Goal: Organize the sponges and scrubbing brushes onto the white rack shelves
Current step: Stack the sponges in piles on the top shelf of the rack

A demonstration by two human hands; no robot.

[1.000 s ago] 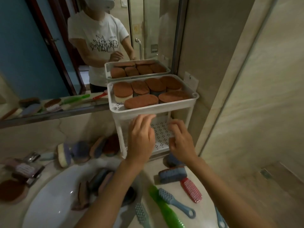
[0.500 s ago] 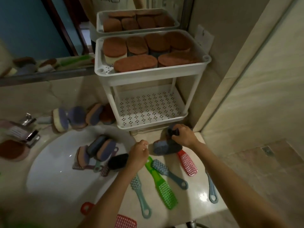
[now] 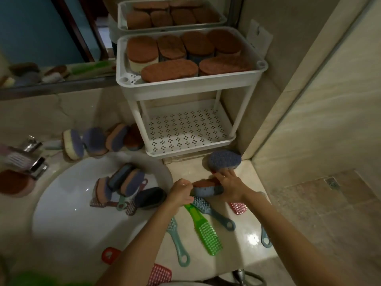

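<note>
Both hands hold one blue sponge with a brown top (image 3: 206,189) just above the bench (image 3: 191,170). The left hand (image 3: 181,193) has its fingers curled round the left end of the sponge. The right hand (image 3: 232,185) grips the right end.

Just behind the right hand, a second blue sponge (image 3: 224,161) lies flat on the bench, right in front of the white rack (image 3: 185,90). The top shelf of the rack is packed with brown-topped sponges (image 3: 169,70). The lower shelf (image 3: 185,131) is white with lots of little holes.

Under and near the hands, some brushes lie on the bench. A green brush (image 3: 207,234) and a blue brush (image 3: 214,214) lie side by side. A teal brush (image 3: 178,242) lies to their left. A pink brush (image 3: 238,207) peeks out from under the right wrist.

To the left is the round white sink (image 3: 68,213). A pile of sponges (image 3: 127,180) sits inside it, with a black brush (image 3: 151,197) beside them. More sponges stand in a row (image 3: 97,141) behind the sink, near the shiny tap (image 3: 35,159).
</note>
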